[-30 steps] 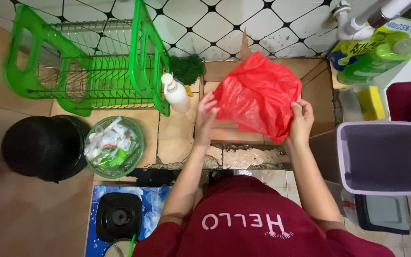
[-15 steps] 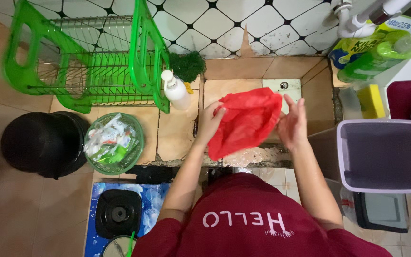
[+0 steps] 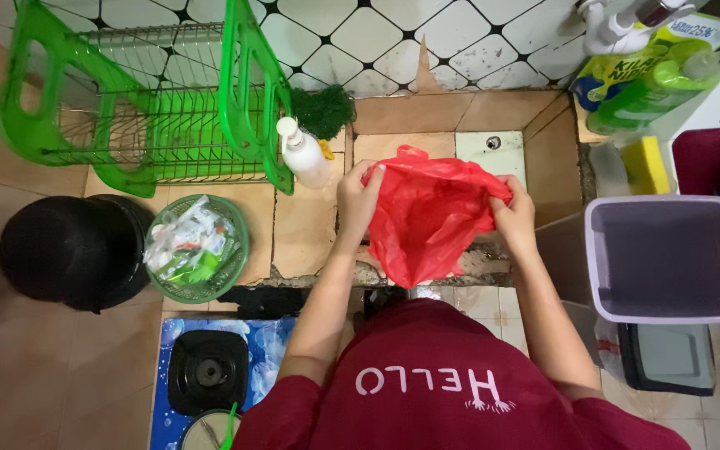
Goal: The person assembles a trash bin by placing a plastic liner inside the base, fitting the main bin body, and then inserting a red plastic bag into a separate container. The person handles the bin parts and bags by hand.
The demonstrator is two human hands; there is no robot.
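A red plastic bag [image 3: 427,217] hangs in front of me over the tiled wash area. My left hand [image 3: 358,200] pinches the bag's top edge on the left. On the right, my right hand [image 3: 514,218] grips the same edge. The two hands are a bag's width apart and the top edge is stretched between them. The bag's lower part droops to a point near the tile step [image 3: 318,271]. Whether anything is inside the bag cannot be seen.
A green dish rack [image 3: 152,108] stands at the back left, with a white pump bottle [image 3: 303,154] and a dark green scrubber [image 3: 323,108] beside it. A green basket of wrappers [image 3: 196,248] and a black bin [image 3: 68,250] sit left. A grey open bin [image 3: 668,258] stands right, below green bottles [image 3: 652,79] and a yellow sponge [image 3: 653,165].
The bag was held up and spread wide, then bunched between my hands. Now it hangs lower, and my hands have shifted to grip its top edge on either side.
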